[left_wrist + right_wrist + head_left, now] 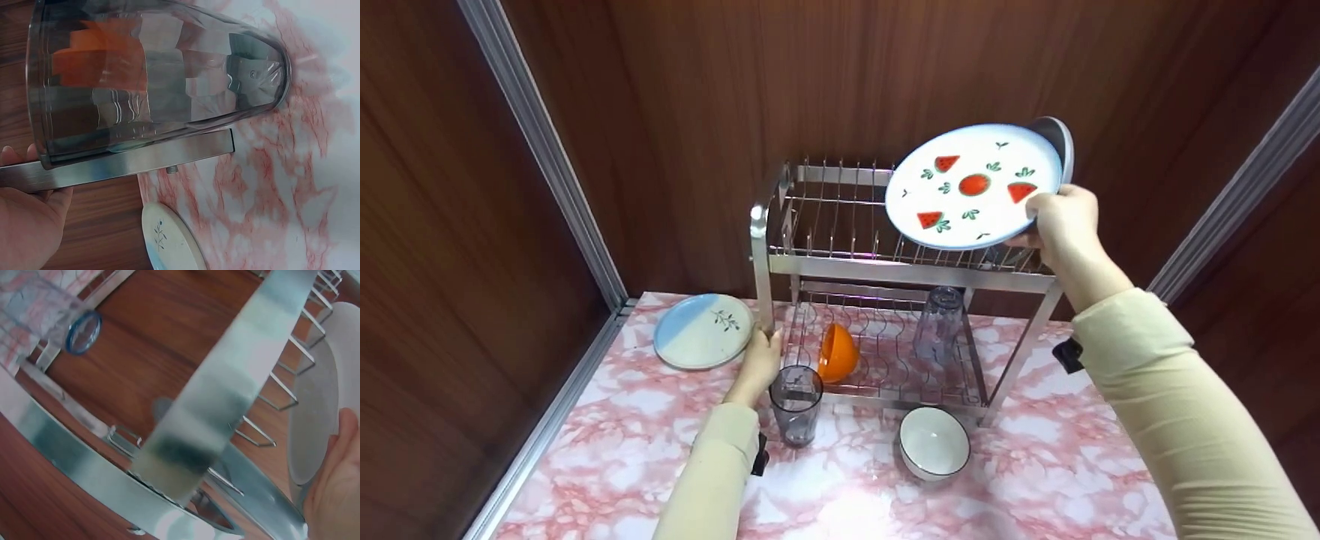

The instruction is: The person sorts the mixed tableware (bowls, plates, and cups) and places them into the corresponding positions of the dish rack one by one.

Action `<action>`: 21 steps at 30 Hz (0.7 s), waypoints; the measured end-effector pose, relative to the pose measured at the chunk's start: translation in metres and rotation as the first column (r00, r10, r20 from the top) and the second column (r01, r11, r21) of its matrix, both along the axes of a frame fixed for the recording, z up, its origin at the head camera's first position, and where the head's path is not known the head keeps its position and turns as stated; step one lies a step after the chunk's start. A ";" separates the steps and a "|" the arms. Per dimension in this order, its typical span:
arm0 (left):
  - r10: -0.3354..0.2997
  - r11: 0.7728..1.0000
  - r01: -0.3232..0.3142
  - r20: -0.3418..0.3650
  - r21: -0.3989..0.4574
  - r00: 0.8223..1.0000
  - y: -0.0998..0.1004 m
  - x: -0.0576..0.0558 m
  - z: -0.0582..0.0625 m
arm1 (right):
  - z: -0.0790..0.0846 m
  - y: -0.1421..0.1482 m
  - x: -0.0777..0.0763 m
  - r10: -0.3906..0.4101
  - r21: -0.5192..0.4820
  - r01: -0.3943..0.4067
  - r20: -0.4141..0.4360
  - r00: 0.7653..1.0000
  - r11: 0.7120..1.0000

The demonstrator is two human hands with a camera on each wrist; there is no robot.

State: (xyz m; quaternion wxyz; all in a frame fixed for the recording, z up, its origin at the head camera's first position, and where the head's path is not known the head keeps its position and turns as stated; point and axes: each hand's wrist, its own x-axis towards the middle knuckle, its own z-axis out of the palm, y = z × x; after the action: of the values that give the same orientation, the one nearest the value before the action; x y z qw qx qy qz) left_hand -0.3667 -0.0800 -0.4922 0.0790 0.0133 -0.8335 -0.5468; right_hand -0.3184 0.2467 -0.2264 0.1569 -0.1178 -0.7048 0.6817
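Observation:
My right hand grips the right edge of a white oval-looking plate with watermelon drawings, thumb on its face. The plate is tilted over the right part of the upper tier of a metal dish rack. In the right wrist view the plate's pale underside shows beside the rack's wire prongs. My left hand holds the rack's left front leg. Close by that hand stands a dark clear glass, in front of the rack. To its left lies a blue and cream plate.
On the lower tier an orange bowl rests on its side, and a clear glass stands upside down. A white bowl with a dark rim sits before the rack on the marbled tabletop. Wood-grain panels stand behind and at both sides.

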 end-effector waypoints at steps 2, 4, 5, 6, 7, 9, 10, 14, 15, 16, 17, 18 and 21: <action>0.005 1.000 -0.005 0.008 -0.004 1.000 -0.001 0.001 -0.001 | 0.004 -0.001 -0.003 -0.033 0.046 0.033 -0.001 0.999 0.998; 0.007 1.000 -0.007 0.016 -0.003 1.000 -0.001 0.001 -0.001 | 0.008 -0.002 -0.007 -0.060 0.091 0.060 -0.004 0.998 0.994; 0.010 1.000 -0.010 0.016 -0.001 1.000 -0.001 0.000 -0.001 | 0.009 -0.002 -0.009 -0.076 0.121 0.076 -0.002 0.997 0.990; 0.012 1.000 -0.012 0.015 -0.001 1.000 -0.001 0.000 -0.002 | 0.011 -0.002 -0.011 -0.088 0.145 0.087 -0.003 0.996 0.986; 0.013 1.000 -0.013 0.013 -0.001 1.000 -0.001 0.000 -0.002 | 0.012 -0.002 -0.013 -0.098 0.171 0.097 0.000 0.995 0.980; 0.014 1.000 -0.014 0.011 0.004 1.000 -0.001 -0.001 -0.002 | 0.015 -0.002 -0.015 -0.124 0.230 0.118 0.009 0.992 0.966; 0.014 1.000 -0.014 0.010 0.004 1.000 0.000 -0.001 -0.003 | 0.015 -0.002 -0.016 -0.137 0.259 0.129 0.013 0.990 0.957; 0.017 1.000 -0.017 0.005 0.007 1.000 0.001 -0.001 -0.002 | 0.019 -0.001 -0.019 -0.178 0.349 0.167 0.000 0.984 0.922; 0.017 1.000 -0.017 0.004 0.008 1.000 0.001 -0.001 -0.002 | 0.019 -0.001 -0.019 -0.185 0.368 0.174 -0.008 0.983 0.913; 0.018 1.000 -0.018 0.005 0.014 1.000 0.001 -0.001 -0.001 | 0.020 -0.001 -0.019 -0.190 0.385 0.182 -0.016 0.982 0.905; 0.019 1.000 -0.019 0.003 0.019 1.000 0.001 -0.001 -0.001 | 0.021 -0.001 -0.020 -0.193 0.399 0.186 -0.025 0.981 0.898; 0.018 1.000 -0.018 0.004 0.021 1.000 0.000 -0.002 -0.001 | 0.021 0.000 -0.020 -0.196 0.413 0.192 -0.031 0.980 0.890; 0.014 0.999 -0.014 0.011 0.033 1.000 -0.001 -0.003 -0.002 | 0.022 0.000 -0.022 -0.216 0.464 0.213 -0.047 0.975 0.860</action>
State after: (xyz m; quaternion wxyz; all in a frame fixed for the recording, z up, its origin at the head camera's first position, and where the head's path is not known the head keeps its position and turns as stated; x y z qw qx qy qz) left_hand -0.3695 -0.0806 -0.4944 0.0780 0.0235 -0.8246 -0.5598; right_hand -0.3406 0.2467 -0.2049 0.2531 -0.1564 -0.8309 0.4703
